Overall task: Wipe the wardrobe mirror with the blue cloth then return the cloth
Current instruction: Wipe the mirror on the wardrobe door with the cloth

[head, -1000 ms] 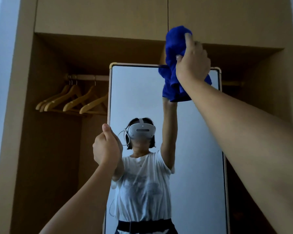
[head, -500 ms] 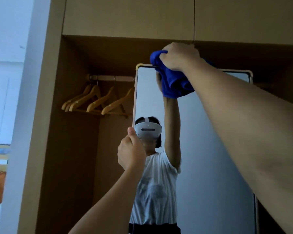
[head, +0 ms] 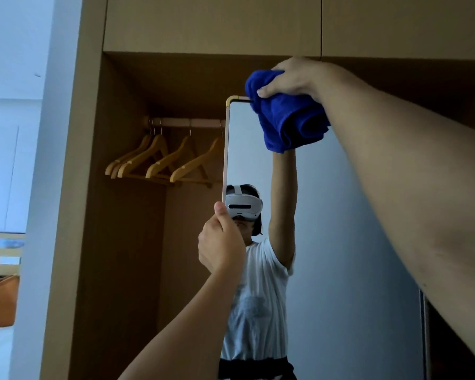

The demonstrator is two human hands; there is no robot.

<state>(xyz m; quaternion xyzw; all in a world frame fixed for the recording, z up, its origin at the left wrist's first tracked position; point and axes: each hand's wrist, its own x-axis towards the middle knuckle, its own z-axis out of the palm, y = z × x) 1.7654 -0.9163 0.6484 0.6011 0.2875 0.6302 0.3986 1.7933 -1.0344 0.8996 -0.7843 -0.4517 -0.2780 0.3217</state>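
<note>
The right hand [head: 294, 78] grips the bunched blue terry cloth [head: 288, 119], fingers and thumb curled around it, and holds it against the upper left corner of the tall gold-framed wardrobe mirror [head: 340, 215]. The left hand [head: 221, 242] grasps the mirror's left frame edge lower down, thumb upright along the frame. Light wooden clothes hangers [head: 162, 160] hang on the rail [head: 187, 122] inside the open wooden wardrobe [head: 211, 23], left of the mirror.
</note>
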